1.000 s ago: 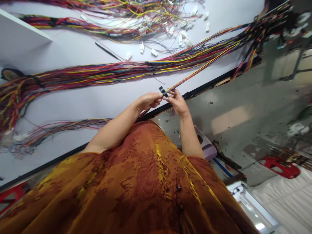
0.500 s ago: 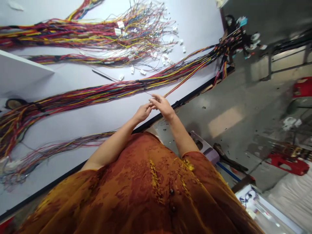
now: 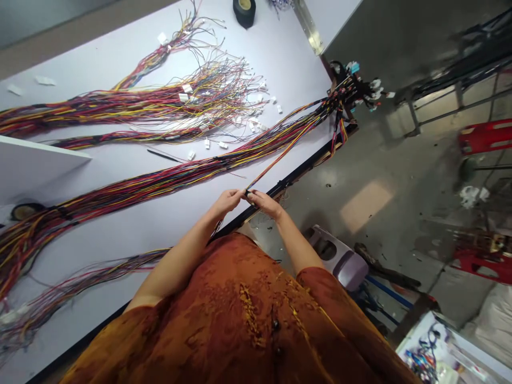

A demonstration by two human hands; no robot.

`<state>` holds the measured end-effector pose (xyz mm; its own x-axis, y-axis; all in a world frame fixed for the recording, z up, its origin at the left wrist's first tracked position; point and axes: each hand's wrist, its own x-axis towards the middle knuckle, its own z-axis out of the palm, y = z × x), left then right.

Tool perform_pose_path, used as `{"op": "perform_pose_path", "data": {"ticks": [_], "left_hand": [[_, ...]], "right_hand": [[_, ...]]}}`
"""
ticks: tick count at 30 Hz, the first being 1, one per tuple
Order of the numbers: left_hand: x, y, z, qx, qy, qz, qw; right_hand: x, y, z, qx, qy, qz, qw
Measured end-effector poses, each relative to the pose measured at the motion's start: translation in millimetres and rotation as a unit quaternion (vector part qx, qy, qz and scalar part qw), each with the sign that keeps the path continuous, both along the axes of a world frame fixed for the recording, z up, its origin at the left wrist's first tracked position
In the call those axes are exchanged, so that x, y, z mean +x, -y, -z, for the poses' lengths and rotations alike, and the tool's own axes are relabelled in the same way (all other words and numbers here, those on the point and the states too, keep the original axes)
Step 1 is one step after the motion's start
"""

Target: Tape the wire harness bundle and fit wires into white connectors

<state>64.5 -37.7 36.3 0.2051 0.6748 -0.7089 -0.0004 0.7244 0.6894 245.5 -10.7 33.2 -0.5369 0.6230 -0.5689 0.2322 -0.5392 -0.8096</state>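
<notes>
A thin branch of coloured wires (image 3: 276, 160) runs down from the long wire bundle (image 3: 160, 182) to my two hands, near the table's front edge. My left hand (image 3: 230, 200) pinches this branch from the left. My right hand (image 3: 262, 202) is closed on it from the right, with its fingertips beside a small black piece (image 3: 248, 194) on the wires. The hands almost touch. The long bundle lies diagonally across the white table (image 3: 120, 229), above my hands. One loose wire end sticks out of it.
More wire bundles (image 3: 120, 106) with small white connectors lie farther back. A black tape roll (image 3: 244, 12) sits at the top, another (image 3: 27, 211) at the left. Dark connectors (image 3: 352, 88) hang past the table's right end. A purple-grey stool (image 3: 340, 258) stands at the lower right.
The view has shifted, showing more of the table's far side. My hands have come down slightly to the wire branch and now hold it, with a black piece showing between them.
</notes>
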Motion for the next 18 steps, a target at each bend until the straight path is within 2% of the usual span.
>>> {"op": "perform_pose_path", "data": {"ticks": [2, 4, 8, 10, 12, 15, 18], "left_hand": [[5.0, 1.9, 2.1, 0.094, -0.132, 0.018, 0.987], [6.0, 2.7, 4.9, 0.16, -0.18, 0.033, 0.97], [0.8, -0.7, 9.9, 0.177, -0.124, 0.047, 0.975], [0.0, -3.4, 11.1, 0.168, -0.107, 0.023, 0.98], [1.9, -5.4, 11.7, 0.141, -0.086, -0.018, 0.986], [5.8, -7.3, 13.2, 0.092, -0.048, -0.044, 0.994], [2.3, -10.0, 15.7, 0.085, -0.053, -0.04, 0.994]], "right_hand": [[5.5, 14.7, -9.7, 0.064, 0.06, 0.027, 0.996], [4.1, 25.6, -13.5, 0.08, 0.081, 0.051, 0.992], [-15.1, 31.3, -1.5, 0.021, 0.052, 0.12, 0.991], [-24.1, 28.1, 7.6, 0.006, 0.063, 0.16, 0.985], [-29.5, 23.8, 12.1, 0.019, 0.075, 0.17, 0.982], [-36.9, 24.7, 2.5, 0.139, 0.139, 0.158, 0.968], [-51.9, 46.5, -22.0, 0.279, 0.179, 0.121, 0.935]]}}
